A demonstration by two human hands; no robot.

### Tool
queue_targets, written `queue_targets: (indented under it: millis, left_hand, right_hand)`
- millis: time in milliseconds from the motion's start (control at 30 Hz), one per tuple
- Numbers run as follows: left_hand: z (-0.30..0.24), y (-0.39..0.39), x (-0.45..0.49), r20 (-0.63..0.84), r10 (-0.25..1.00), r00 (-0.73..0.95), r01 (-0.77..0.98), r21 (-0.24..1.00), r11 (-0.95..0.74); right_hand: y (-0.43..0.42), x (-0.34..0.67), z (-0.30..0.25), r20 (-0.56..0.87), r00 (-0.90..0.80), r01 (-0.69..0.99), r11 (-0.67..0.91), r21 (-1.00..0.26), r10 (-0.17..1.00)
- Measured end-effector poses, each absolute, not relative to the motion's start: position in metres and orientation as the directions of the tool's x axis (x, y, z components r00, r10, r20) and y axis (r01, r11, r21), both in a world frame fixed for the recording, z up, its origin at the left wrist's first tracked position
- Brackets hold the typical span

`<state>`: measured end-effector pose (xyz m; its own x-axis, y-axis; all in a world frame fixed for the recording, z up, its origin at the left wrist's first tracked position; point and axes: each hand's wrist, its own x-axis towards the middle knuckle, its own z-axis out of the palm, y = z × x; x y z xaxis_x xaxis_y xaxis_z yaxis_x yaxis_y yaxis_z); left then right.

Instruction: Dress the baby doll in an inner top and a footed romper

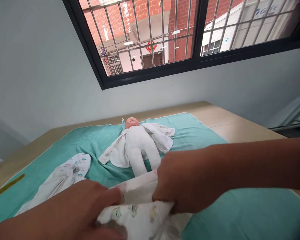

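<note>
Printed white cloth (pixel 140 215) between left hand (pixel 95 203) and right hand (pixel 176 181), both gripping it, doll (pixel 138 143) beyond

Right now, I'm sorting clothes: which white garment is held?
The front printed garment, in left hand and right hand; the left garment and jacket under the doll aren't.

A white cloth (pixel 140 218) with small printed figures, some faintly green and yellow, spans the space between my left fingers (pixel 113 196) and right fingers (pixel 165 200), low over the teal sheet (pixel 245 213). I see its far edge drawn fairly straight, the nearer part folded and rumpled, its lower end running out of my view.
</note>
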<state>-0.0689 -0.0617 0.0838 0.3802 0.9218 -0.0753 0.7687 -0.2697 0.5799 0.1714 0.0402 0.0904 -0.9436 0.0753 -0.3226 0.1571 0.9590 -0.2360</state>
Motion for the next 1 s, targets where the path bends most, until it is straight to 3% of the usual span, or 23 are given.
queue_targets:
  millis: [133, 200, 300, 367, 433, 533, 633, 700, 767, 900, 1000]
  left_hand:
    - [0.067, -0.052, -0.03, -0.146, 0.911, 0.385, 0.634, 0.759, -0.147]
    - [0.056, -0.048, -0.016, -0.134, 0.928, 0.348, 0.569, 0.817, -0.095]
    - [0.044, -0.045, -0.011, -0.062, 0.97, 0.237, 0.434, 0.9, -0.048]
    - [0.041, -0.042, -0.018, -0.066, 0.996, 0.065, 0.238, 0.97, 0.049]
    - [0.04, -0.036, -0.027, -0.112, 0.99, -0.089, -0.023, 0.994, 0.111]
    - [0.033, -0.023, -0.033, -0.162, 0.974, -0.157, -0.277, 0.954, 0.114]
    - [0.02, -0.015, -0.03, -0.24, 0.964, -0.111, -0.294, 0.935, 0.199]
    - [0.013, -0.013, -0.028, -0.265, 0.963, -0.046, -0.236, 0.94, 0.248]
    - [0.01, -0.013, -0.029, -0.261, 0.961, 0.087, -0.137, 0.953, 0.271]
    - [0.005, -0.017, -0.028, -0.287, 0.802, 0.523, 0.145, 0.958, 0.248]
    - [-0.009, -0.019, -0.019, -0.297, 0.814, 0.499, 0.045, 0.947, 0.318]
  right_hand:
    - [0.057, 0.153, 0.095, -0.177, -0.983, 0.111, 0.926, -0.361, 0.049]
    - [0.068, 0.152, 0.087, -0.106, -0.994, 0.091, 0.841, -0.534, 0.04]
    - [0.078, 0.161, 0.066, 0.014, -0.998, 0.015, 0.496, -0.868, 0.054]
    - [0.079, 0.169, 0.047, 0.016, -0.993, 0.006, 0.179, -0.984, 0.121]
    - [0.076, 0.172, 0.025, -0.041, -0.983, 0.029, -0.071, -0.997, 0.177]
    - [0.071, 0.164, -0.007, -0.104, -0.988, 0.078, -0.216, -0.973, 0.111]
    - [0.068, 0.153, -0.02, -0.149, -0.982, 0.16, -0.098, -0.982, -0.116]
    - [0.069, 0.153, -0.017, -0.214, -0.968, 0.207, 0.063, -0.976, -0.135]
    - [0.075, 0.16, -0.009, -0.237, -0.971, 0.232, 0.115, -0.966, -0.032]
    - [0.09, 0.177, -0.008, -0.088, -0.975, 0.07, -0.094, -0.993, 0.203]
    - [0.092, 0.176, -0.021, 0.036, -0.935, -0.132, -0.252, -0.959, 0.352]
